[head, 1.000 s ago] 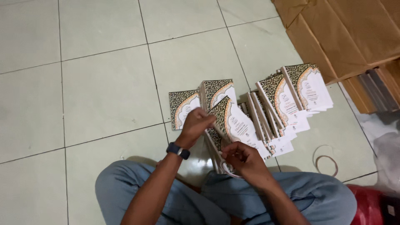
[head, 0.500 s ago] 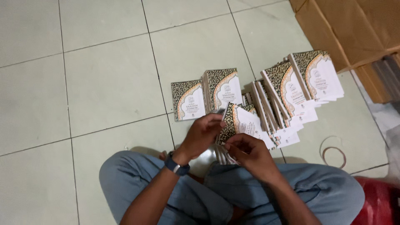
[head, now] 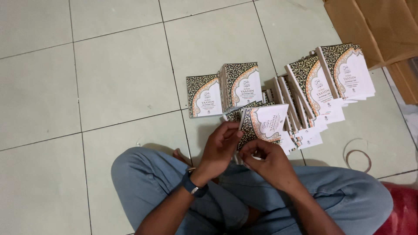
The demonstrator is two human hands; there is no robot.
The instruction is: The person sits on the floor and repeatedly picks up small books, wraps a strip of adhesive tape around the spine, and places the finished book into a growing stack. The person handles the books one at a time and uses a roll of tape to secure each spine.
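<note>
White-and-patterned booklet (head: 263,124): held over lap, tilted.
Left hand (head: 220,148): fingers closed on booklet's left edge.
Right hand (head: 267,161): pinching its lower edge.
Floor (head: 109,87): stacked booklets (head: 305,87) beside.

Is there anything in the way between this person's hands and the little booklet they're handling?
Nothing visible. Both the left hand and the right hand are already on the patterned booklet, gripping its lower edge above the lap. The other booklet stacks stand beyond it on the tiled floor, not between.

I see the left hand (head: 220,146) has dropped from the standing booklets onto the held booklet (head: 263,124), meeting the right hand (head: 267,161) at lower centre.
</note>
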